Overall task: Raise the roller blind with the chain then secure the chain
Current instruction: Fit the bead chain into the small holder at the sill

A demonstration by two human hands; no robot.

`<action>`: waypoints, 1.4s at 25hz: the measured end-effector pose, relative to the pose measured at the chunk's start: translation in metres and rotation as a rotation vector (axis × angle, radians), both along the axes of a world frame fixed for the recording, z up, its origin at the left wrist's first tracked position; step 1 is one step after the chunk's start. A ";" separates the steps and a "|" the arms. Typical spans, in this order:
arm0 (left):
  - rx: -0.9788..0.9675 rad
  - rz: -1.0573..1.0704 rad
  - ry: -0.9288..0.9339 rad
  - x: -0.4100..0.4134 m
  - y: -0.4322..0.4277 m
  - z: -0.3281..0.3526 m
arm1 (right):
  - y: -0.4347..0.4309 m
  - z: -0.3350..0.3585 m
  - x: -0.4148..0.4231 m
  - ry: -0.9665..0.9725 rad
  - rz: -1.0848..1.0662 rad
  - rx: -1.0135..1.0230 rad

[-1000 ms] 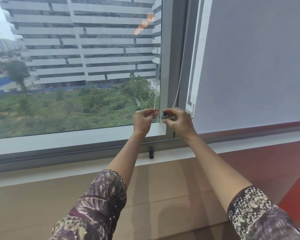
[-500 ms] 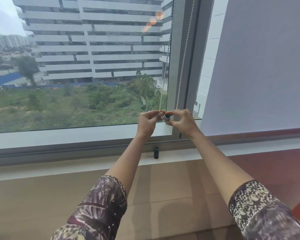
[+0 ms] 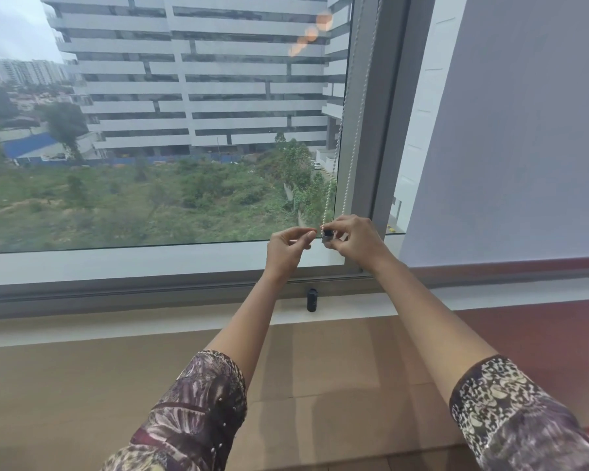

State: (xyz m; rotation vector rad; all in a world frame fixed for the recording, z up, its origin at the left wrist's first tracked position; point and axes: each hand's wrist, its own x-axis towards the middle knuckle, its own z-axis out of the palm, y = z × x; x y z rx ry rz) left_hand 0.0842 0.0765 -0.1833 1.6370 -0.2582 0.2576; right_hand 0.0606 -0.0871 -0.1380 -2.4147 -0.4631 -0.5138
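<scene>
Setting: a window pane (image 3: pixel 150 147) looks out on a pale office block and scrub, with a white sill (image 3: pixel 116 329) below it and a tan wall under that.
Right hand: the right hand (image 3: pixel 356 241) pinches a small dark chain fitting (image 3: pixel 327 236) between thumb and fingertips.
Left hand: the left hand (image 3: pixel 286 248) is just beside it, fingers curled and thumb near the forefinger. Whether it grips anything cannot be told.
Chain: the bead chain (image 3: pixel 347 198) hangs in two strands along the grey mullion, and its lower end meets the fitting in the right hand.
Frame clip: a black clip (image 3: pixel 312 299) stands on the frame below the hands, apart from the chain.
Roller blind: no fabric covers this pane, while a grey roller blind (image 3: pixel 507 147) covers the next pane to the right.
Progress: the raising looks done. Securing seems to be under way, with the fitting not yet at the clip.
Containers: none in view.
</scene>
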 end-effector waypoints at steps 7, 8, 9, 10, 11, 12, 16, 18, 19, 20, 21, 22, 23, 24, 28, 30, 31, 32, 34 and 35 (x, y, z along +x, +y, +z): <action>0.169 0.045 0.147 0.009 0.001 -0.053 | -0.011 0.000 0.005 -0.219 -0.076 -0.249; 0.175 0.045 0.151 0.009 0.000 -0.057 | -0.011 -0.005 0.003 -0.280 -0.104 -0.255; 0.174 0.046 0.153 0.009 -0.002 -0.060 | -0.012 -0.012 0.002 -0.345 -0.139 -0.238; 0.173 0.050 0.156 0.009 -0.003 -0.063 | -0.012 -0.021 0.000 -0.410 -0.183 -0.215; 0.170 0.055 0.158 0.009 -0.004 -0.065 | -0.012 -0.030 -0.003 -0.468 -0.229 -0.199; 0.163 0.061 0.156 0.009 -0.004 -0.066 | -0.011 -0.039 -0.005 -0.516 -0.274 -0.184; 0.068 0.015 0.138 0.006 -0.008 -0.057 | -0.010 -0.055 -0.007 -0.566 -0.331 -0.073; 0.067 0.003 0.129 0.006 -0.012 -0.050 | -0.011 -0.053 -0.001 -0.499 -0.267 -0.048; 0.078 0.002 0.121 0.006 -0.014 -0.048 | -0.011 -0.051 0.002 -0.452 -0.226 -0.018; 0.097 0.002 0.116 0.006 -0.015 -0.047 | -0.010 -0.049 0.003 -0.402 -0.189 0.028; 0.116 0.006 0.117 0.007 -0.015 -0.048 | -0.010 -0.046 0.003 -0.360 -0.162 0.081; 0.139 0.014 0.125 0.008 -0.015 -0.050 | -0.010 -0.044 0.002 -0.325 -0.140 0.132; 0.159 0.025 0.135 0.007 -0.015 -0.053 | -0.009 -0.043 0.000 -0.297 -0.120 0.171; 0.179 0.041 0.147 0.006 -0.013 -0.056 | -0.008 -0.042 0.000 -0.282 -0.109 0.196; 0.295 0.116 0.169 -0.001 -0.001 -0.076 | -0.005 -0.042 -0.001 -0.233 -0.101 0.278; 0.358 0.170 0.203 -0.005 0.002 -0.086 | -0.003 -0.041 -0.002 -0.193 -0.087 0.337; 0.382 0.189 0.228 -0.006 0.003 -0.092 | -0.002 -0.040 -0.002 -0.175 -0.082 0.356; 0.409 0.199 0.254 -0.007 0.003 -0.098 | -0.001 -0.040 -0.002 -0.161 -0.080 0.364; 0.466 0.207 0.295 -0.009 -0.002 -0.108 | -0.002 -0.040 -0.001 -0.140 -0.079 0.373; 0.490 0.209 0.308 -0.010 -0.004 -0.112 | -0.003 -0.041 0.000 -0.131 -0.079 0.377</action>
